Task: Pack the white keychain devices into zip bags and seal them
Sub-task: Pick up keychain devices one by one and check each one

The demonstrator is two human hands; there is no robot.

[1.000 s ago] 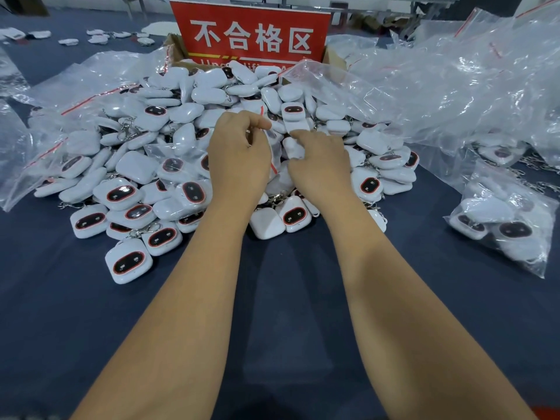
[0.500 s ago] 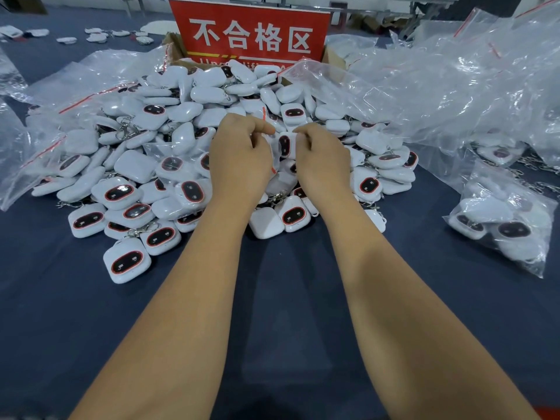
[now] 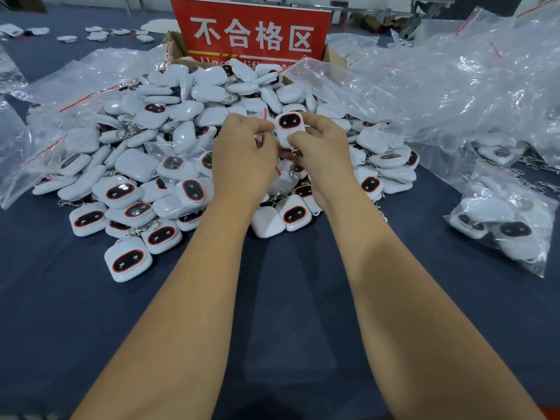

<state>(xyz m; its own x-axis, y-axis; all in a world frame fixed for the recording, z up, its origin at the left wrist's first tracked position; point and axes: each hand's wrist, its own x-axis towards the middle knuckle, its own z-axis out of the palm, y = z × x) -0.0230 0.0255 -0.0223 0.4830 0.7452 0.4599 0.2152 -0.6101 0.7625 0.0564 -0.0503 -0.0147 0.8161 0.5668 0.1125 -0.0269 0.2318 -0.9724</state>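
Head view: my left hand (image 3: pixel 242 159) and right hand (image 3: pixel 324 153) pinch one keychain device (image 3: pixel 288 128) above the pile (image 3: pixel 157 165); its bag is hard to see, bare table (image 3: pixel 288 283) nearer me.

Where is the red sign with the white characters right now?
In the head view the red sign stands upright at top centre, at the far edge of the pile of white keychain devices, straight beyond both hands.

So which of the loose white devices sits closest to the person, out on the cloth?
The face-up keychain device at the pile's front-left corner, its dark oval window showing; every other loose one lies farther back.
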